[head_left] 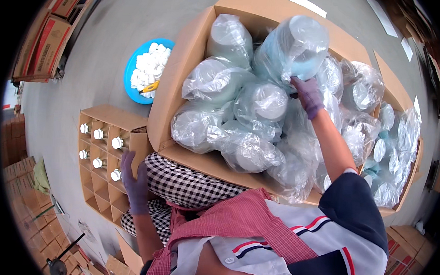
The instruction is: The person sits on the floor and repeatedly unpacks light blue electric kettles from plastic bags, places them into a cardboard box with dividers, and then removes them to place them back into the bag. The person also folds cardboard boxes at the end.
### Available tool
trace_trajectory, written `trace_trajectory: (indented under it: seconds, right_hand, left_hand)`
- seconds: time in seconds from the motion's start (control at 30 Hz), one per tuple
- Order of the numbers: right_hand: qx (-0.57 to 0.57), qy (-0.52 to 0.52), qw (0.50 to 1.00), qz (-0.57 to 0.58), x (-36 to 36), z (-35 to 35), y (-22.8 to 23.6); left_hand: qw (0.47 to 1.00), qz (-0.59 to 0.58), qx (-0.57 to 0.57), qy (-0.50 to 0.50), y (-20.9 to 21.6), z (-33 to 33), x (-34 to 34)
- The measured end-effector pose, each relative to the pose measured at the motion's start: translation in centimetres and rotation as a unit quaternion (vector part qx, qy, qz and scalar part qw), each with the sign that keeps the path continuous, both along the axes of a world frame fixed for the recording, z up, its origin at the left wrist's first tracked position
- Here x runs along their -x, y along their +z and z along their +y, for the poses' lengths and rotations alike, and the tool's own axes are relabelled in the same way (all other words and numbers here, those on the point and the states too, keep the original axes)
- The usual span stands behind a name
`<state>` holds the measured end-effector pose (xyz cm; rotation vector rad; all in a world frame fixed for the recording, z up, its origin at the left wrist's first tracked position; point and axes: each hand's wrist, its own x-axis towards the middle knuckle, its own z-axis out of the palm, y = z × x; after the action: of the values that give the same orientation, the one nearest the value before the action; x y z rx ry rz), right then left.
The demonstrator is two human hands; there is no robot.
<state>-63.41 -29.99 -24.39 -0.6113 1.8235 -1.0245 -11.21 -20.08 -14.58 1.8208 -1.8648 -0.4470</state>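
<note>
Bag [295, 48] in right hand [308, 96] looks clear, crinkled.

At ten o'clock, brown cartons [51, 46] with red markings, stacked close to a castor [60, 73]. At eight, many more stacked boxes [21, 177], with a pale green cloth [41, 177] (rather crumpled) at their edge. Between seven and eight, a dark round disc [57, 268] with a thin rod. Toward one o'clock, a white sheet [302, 2] flat on the grey floor [119, 22]. Between one and two, a second white strip [381, 15]. At four, reddish-marked cardboard [404, 244], partly cut off by the rim.
</note>
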Motion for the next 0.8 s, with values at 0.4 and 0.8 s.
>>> trace_trajectory:
  seconds: [0.4, 0.8]
  right_hand:
    - [0.396, 0.058, 0.909, 0.117, -7.3, -0.5, 12.8]
    - [-0.109, 0.367, 0.883, 0.271, -8.2, -16.5, -13.9]
  left_hand:
    - [0.952, 0.229, -0.001, 0.205, -6.5, 6.7, -1.9]
    - [0.923, 0.213, 0.043, 0.316, -8.4, 12.8, -6.3]
